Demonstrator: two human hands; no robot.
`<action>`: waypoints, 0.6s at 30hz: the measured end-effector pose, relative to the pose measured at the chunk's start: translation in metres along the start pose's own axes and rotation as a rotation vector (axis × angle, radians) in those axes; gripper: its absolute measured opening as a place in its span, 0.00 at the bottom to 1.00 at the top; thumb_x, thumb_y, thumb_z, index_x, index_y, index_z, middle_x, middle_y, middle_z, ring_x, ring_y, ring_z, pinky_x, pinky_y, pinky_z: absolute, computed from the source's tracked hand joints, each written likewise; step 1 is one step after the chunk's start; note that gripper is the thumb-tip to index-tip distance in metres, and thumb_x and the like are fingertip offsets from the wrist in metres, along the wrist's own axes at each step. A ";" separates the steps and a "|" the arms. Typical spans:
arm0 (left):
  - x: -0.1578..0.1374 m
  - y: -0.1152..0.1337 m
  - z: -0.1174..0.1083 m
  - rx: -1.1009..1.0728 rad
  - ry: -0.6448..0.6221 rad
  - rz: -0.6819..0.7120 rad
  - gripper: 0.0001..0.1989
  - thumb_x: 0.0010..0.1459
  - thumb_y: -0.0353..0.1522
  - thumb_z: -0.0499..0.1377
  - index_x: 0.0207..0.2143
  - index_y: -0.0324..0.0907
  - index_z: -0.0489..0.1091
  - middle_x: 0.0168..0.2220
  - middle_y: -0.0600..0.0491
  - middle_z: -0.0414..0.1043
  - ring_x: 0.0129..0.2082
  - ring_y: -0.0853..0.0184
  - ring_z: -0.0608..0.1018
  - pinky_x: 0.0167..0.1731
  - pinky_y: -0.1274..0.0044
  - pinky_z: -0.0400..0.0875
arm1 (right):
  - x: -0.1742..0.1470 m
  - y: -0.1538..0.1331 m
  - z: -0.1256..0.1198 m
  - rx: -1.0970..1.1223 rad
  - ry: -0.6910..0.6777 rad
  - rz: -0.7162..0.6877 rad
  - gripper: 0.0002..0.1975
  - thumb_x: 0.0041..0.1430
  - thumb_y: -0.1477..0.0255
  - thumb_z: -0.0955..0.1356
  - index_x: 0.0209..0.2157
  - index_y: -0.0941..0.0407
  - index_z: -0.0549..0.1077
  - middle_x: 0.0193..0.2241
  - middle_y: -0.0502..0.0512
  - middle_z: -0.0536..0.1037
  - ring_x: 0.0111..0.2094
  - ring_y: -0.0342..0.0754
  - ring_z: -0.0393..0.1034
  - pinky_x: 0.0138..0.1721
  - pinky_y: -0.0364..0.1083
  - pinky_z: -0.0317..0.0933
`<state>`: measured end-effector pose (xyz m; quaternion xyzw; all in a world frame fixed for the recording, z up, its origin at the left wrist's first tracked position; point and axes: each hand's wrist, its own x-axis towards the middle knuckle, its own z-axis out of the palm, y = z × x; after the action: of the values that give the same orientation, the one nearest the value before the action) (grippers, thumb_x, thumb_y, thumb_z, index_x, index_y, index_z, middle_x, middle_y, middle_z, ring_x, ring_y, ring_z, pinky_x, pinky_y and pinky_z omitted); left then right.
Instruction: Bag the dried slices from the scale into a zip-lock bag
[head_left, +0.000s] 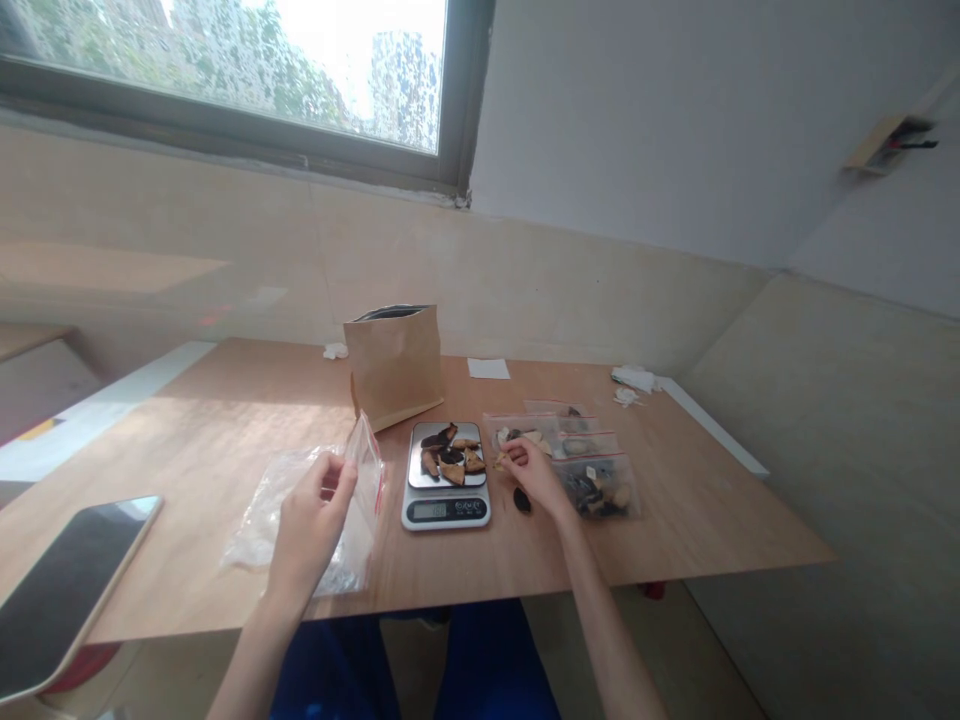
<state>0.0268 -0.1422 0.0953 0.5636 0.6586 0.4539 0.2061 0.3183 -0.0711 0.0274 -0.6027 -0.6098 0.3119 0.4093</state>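
Note:
My left hand (pixel 319 510) is closed on the upper edge of a clear zip bag (pixel 366 470) with a red seal line, left of a kitchen scale (pixel 448 512). Several dried brown slices (pixel 452 472), dark on some sides, lie on the scale's metal plate. The digits on its display are too small to read surely. To the right of the scale, my right hand (pixel 531 472) pinches a small yellowish dried slice (pixel 499 461) just above the table. One dark dried piece (pixel 522 500) lies below that hand.
Filled zip bags (pixel 600 488) lie flat at the right, partly behind my right hand. An open brown paper pouch (pixel 396 365) stands behind the scale. A large phone (pixel 71 585) lies at the left edge. White paper (pixel 488 369) and crumpled tissue (pixel 627 397) lie near the wall.

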 end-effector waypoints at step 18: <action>-0.003 0.002 0.001 0.004 -0.030 -0.015 0.16 0.53 0.46 0.49 0.23 0.44 0.61 0.22 0.56 0.68 0.24 0.68 0.71 0.26 0.78 0.64 | -0.074 0.019 0.004 -0.367 0.113 -0.222 0.08 0.51 0.79 0.60 0.31 0.56 0.68 0.32 0.57 0.71 0.36 0.50 0.68 0.40 0.49 0.63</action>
<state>0.0291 -0.1443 0.0954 0.5658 0.6607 0.4424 0.2182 0.3190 -0.1421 -0.0002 -0.6129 -0.6949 0.1143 0.3582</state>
